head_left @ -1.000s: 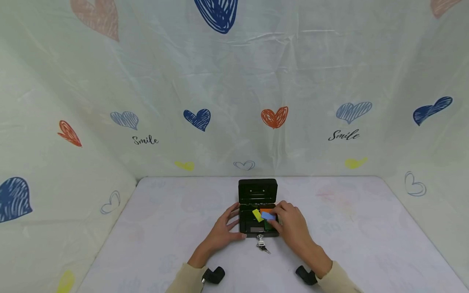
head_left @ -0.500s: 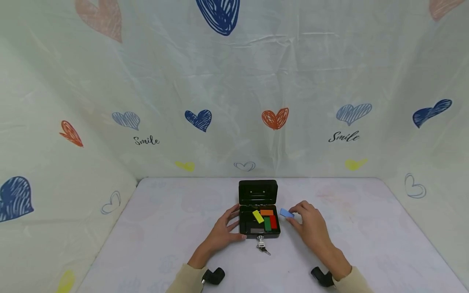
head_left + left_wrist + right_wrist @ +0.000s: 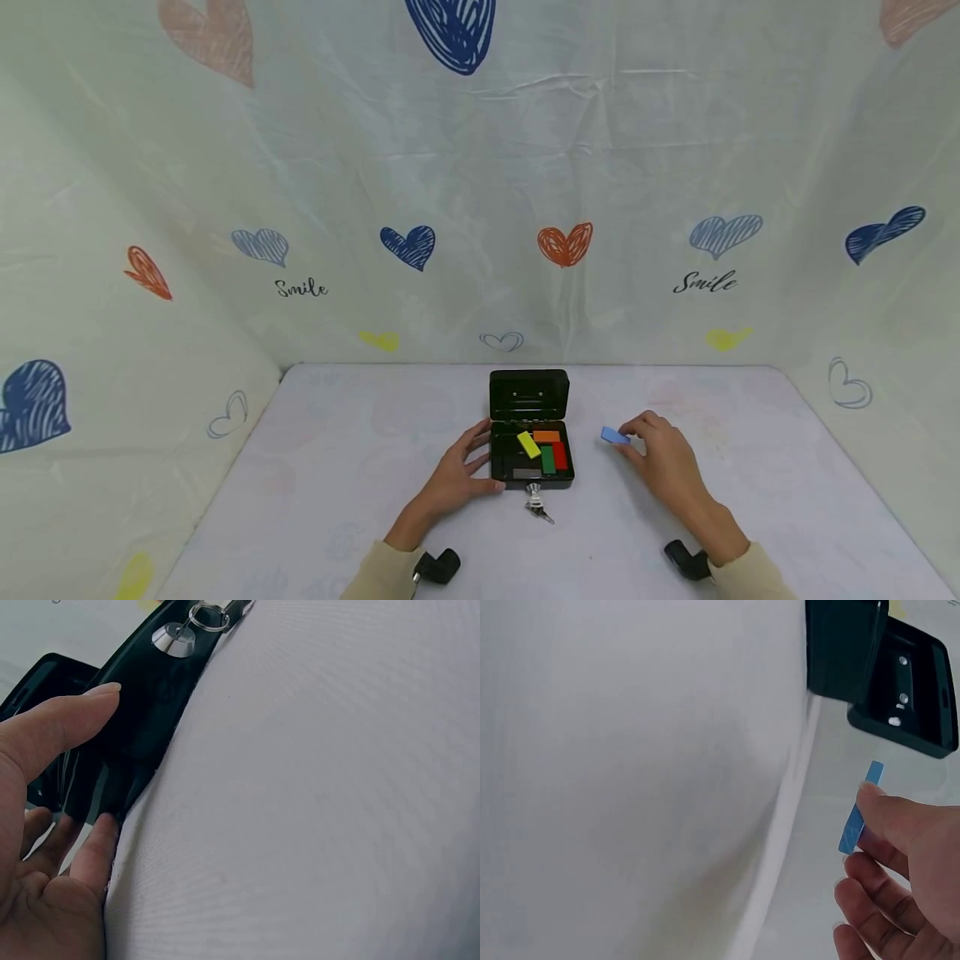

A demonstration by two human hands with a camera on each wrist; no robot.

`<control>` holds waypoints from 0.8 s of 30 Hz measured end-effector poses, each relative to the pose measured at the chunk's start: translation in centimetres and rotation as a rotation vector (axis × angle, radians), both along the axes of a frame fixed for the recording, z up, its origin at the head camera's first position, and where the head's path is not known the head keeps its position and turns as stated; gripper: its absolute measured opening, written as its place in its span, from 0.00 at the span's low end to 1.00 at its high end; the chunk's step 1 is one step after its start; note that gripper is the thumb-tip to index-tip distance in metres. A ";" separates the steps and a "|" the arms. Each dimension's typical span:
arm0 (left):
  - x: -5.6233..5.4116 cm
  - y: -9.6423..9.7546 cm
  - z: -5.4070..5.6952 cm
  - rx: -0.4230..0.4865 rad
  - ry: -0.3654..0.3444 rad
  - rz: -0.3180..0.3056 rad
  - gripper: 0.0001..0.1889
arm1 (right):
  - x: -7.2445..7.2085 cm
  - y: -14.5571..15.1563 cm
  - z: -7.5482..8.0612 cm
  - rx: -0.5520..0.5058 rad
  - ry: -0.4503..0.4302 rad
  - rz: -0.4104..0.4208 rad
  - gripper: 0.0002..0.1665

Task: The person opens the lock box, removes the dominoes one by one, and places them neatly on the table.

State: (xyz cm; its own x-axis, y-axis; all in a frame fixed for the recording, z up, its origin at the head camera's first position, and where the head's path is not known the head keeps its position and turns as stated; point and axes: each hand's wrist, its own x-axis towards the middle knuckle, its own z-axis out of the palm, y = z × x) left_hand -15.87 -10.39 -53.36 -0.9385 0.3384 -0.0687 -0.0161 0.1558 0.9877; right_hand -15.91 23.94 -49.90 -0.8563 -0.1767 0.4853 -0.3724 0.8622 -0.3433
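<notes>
A black cash box [image 3: 497,450] sits on the table with its lid [image 3: 528,394] raised at the back. My left hand [image 3: 448,482] rests against the box's left side, fingers spread along the wall and thumb at the front corner. To the right of the box, above the table, my right hand [image 3: 670,467] pinches a light blue block [image 3: 853,823] between thumb and fingers. Inside the box lie a yellow block [image 3: 528,445], an orange block [image 3: 546,436], a red block [image 3: 560,456] and a green block [image 3: 548,460].
Keys [image 3: 537,505] hang from the lock at the front of the box, over the white table [image 3: 360,417]. A pale sheet with printed hearts [image 3: 480,167] hangs behind the table and along its sides. Black wrist cameras [image 3: 438,566] sit at both cuffs.
My right hand has lifted the blue block out of the box and carried it to the right. The left hand stays at the box. The red and green blocks have come into view.
</notes>
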 end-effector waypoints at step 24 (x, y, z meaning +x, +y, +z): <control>0.1 0.1 0.2 -0.008 0.002 -0.002 0.54 | -2.8 3.4 -0.2 0.078 -0.152 0.033 0.12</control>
State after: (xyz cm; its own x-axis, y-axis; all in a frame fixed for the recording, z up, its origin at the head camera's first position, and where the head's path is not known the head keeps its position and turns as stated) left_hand -15.75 -10.33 -53.19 -0.9380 0.3396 -0.0696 -0.0140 0.1634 0.9865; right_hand -18.72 27.30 -50.13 -0.9120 -0.2380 0.3341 -0.3499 0.8765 -0.3305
